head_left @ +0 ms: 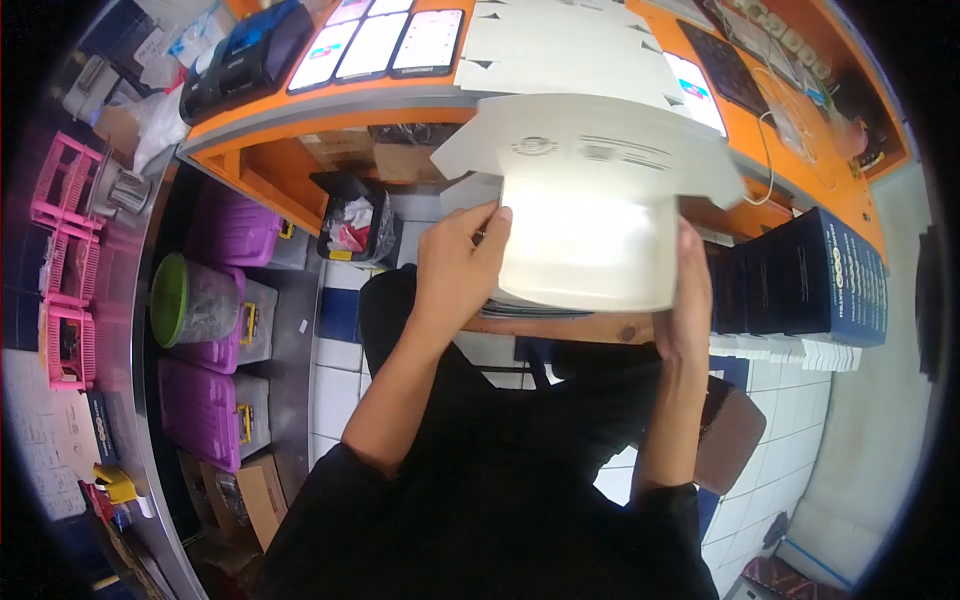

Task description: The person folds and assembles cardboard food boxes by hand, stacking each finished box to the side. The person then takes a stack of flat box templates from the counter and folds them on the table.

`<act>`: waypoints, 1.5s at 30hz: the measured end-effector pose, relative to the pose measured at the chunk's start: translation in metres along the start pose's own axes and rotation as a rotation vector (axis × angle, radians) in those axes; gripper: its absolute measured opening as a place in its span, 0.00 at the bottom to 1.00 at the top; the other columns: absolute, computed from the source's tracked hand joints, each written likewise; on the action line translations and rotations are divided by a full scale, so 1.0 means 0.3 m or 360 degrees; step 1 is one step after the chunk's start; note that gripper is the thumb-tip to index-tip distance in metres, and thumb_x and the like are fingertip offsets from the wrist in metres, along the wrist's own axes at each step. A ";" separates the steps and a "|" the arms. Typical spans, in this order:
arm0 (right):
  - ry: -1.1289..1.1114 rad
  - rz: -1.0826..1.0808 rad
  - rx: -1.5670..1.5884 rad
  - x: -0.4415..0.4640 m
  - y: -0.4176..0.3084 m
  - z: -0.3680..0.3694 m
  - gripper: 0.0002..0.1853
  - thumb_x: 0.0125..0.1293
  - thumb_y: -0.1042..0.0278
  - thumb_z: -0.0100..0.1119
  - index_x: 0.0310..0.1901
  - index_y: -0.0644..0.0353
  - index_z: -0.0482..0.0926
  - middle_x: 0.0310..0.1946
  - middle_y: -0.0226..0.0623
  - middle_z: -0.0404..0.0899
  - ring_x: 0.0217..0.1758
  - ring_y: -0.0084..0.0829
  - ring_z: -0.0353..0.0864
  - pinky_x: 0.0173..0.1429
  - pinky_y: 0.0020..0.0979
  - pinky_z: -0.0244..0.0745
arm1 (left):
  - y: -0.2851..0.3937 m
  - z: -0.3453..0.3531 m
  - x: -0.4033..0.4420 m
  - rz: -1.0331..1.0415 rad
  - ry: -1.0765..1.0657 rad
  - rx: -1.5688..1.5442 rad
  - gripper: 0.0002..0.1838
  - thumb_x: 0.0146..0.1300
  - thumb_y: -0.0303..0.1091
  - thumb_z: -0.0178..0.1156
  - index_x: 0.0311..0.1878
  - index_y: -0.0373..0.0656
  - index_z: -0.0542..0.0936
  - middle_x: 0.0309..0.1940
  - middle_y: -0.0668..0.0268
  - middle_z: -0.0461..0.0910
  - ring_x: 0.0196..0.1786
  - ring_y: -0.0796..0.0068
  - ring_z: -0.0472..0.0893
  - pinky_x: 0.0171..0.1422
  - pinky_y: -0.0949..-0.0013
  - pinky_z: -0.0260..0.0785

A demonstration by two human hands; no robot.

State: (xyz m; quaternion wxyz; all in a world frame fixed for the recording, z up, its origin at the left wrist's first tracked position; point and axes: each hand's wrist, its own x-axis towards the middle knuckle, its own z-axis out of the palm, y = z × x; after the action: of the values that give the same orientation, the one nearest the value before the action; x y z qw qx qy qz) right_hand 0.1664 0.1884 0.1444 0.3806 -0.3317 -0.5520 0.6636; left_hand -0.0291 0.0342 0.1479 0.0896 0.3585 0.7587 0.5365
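A white cardboard box (588, 245), its inside facing me, is held in front of my lap. Its lid flap (610, 140) stands raised at the far side, with faint print and tab ends. My left hand (458, 262) pinches the box's left wall between thumb and fingers. Along the right wall, my right hand (688, 300) is pressed, its fingers partly hidden behind the card. Just under the box, a stack of flat sheets (535, 310) shows at the edge of a wooden surface.
Several phones (427, 43) and flat white cardboard blanks (560, 45) lie on the orange table. To the right stand dark blue printed boxes (800, 275). A small bin (355, 225) sits below the table. Purple-lidded tubs (200, 400) fill the left shelf.
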 end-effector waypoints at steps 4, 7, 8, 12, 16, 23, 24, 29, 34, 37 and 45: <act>-0.0135 0.0402 0.0029 0.064 0.087 0.042 0.25 0.80 0.50 0.49 0.66 0.62 0.72 0.57 0.37 0.77 0.60 0.26 0.75 0.65 0.31 0.69 | -0.143 0.000 0.011 -0.0436 -0.0158 0.0024 0.18 0.72 0.40 0.59 0.49 0.31 0.85 0.34 0.60 0.87 0.37 0.78 0.82 0.43 0.72 0.72; -0.0239 0.0485 -0.0074 0.073 0.145 0.020 0.24 0.80 0.52 0.48 0.64 0.64 0.73 0.55 0.36 0.78 0.58 0.24 0.76 0.61 0.29 0.72 | -0.222 0.033 -0.018 -0.0576 -0.0085 -0.0263 0.20 0.74 0.41 0.59 0.50 0.30 0.85 0.32 0.65 0.85 0.34 0.82 0.79 0.39 0.74 0.70; -0.0235 0.0509 -0.0086 0.071 0.154 0.012 0.24 0.80 0.52 0.48 0.64 0.64 0.73 0.55 0.36 0.78 0.58 0.24 0.76 0.61 0.29 0.72 | -0.242 0.044 -0.032 -0.0629 -0.0024 -0.0547 0.20 0.74 0.42 0.58 0.52 0.30 0.84 0.32 0.67 0.84 0.32 0.84 0.77 0.37 0.75 0.68; -0.0143 0.0412 0.0056 0.062 0.119 0.023 0.21 0.79 0.57 0.52 0.62 0.66 0.74 0.52 0.36 0.80 0.55 0.24 0.78 0.60 0.28 0.73 | -0.223 0.061 -0.052 -0.0764 -0.0011 -0.0728 0.22 0.73 0.42 0.58 0.53 0.28 0.83 0.40 0.57 0.87 0.45 0.75 0.83 0.52 0.71 0.73; -0.0076 0.0192 0.0205 0.068 0.098 0.048 0.21 0.80 0.59 0.48 0.64 0.68 0.72 0.56 0.39 0.79 0.59 0.27 0.78 0.64 0.30 0.72 | -0.209 0.074 -0.052 -0.0650 0.0057 -0.0715 0.21 0.73 0.41 0.59 0.52 0.28 0.83 0.40 0.58 0.87 0.44 0.75 0.83 0.53 0.71 0.73; -0.0050 0.0506 -0.0030 0.074 0.123 0.050 0.19 0.78 0.60 0.54 0.59 0.66 0.76 0.49 0.35 0.81 0.53 0.23 0.79 0.58 0.27 0.73 | -0.280 0.095 -0.074 -0.0819 0.0061 -0.0911 0.22 0.76 0.42 0.57 0.56 0.29 0.81 0.46 0.60 0.85 0.49 0.74 0.81 0.57 0.72 0.71; -0.0093 0.0532 -0.0080 0.079 0.122 0.044 0.18 0.78 0.60 0.53 0.58 0.66 0.76 0.48 0.35 0.82 0.52 0.23 0.79 0.58 0.27 0.73 | -0.276 0.102 -0.082 -0.0831 0.0059 -0.0910 0.22 0.76 0.42 0.57 0.56 0.29 0.81 0.46 0.60 0.85 0.49 0.74 0.81 0.57 0.72 0.71; -0.0106 0.0518 -0.0249 0.119 0.153 0.030 0.18 0.78 0.61 0.52 0.58 0.68 0.77 0.48 0.37 0.82 0.51 0.23 0.79 0.57 0.26 0.73 | -0.215 0.119 -0.089 -0.0871 0.0103 -0.1357 0.26 0.80 0.48 0.50 0.64 0.33 0.76 0.56 0.58 0.80 0.61 0.73 0.76 0.67 0.71 0.64; -0.0161 0.0397 -0.0466 0.148 0.165 0.021 0.23 0.78 0.62 0.50 0.66 0.70 0.73 0.55 0.43 0.81 0.55 0.27 0.80 0.59 0.27 0.73 | -0.251 0.115 -0.078 -0.0836 0.0063 -0.1391 0.26 0.80 0.48 0.50 0.67 0.35 0.73 0.60 0.58 0.78 0.64 0.72 0.74 0.70 0.70 0.64; -0.0272 0.0507 -0.0408 0.146 0.125 0.027 0.26 0.79 0.62 0.50 0.72 0.67 0.68 0.59 0.44 0.80 0.59 0.31 0.80 0.62 0.29 0.73 | -0.249 0.114 -0.073 -0.0854 0.0025 -0.1397 0.27 0.79 0.48 0.51 0.68 0.36 0.72 0.61 0.58 0.77 0.65 0.71 0.74 0.70 0.70 0.63; -0.0322 0.0794 -0.0295 0.141 0.072 0.017 0.27 0.77 0.63 0.51 0.75 0.61 0.66 0.62 0.42 0.78 0.61 0.35 0.79 0.63 0.35 0.75 | -0.251 0.107 -0.068 -0.0948 0.0016 -0.1355 0.27 0.77 0.48 0.54 0.68 0.37 0.72 0.59 0.58 0.77 0.64 0.71 0.74 0.69 0.70 0.64</act>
State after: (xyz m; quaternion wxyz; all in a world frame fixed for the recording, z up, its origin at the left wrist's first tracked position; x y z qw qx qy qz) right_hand 0.1385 0.2206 0.1231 0.1166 -0.4227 -0.5470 0.7131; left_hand -0.0312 0.0327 0.0635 0.3728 0.0562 0.5427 0.7505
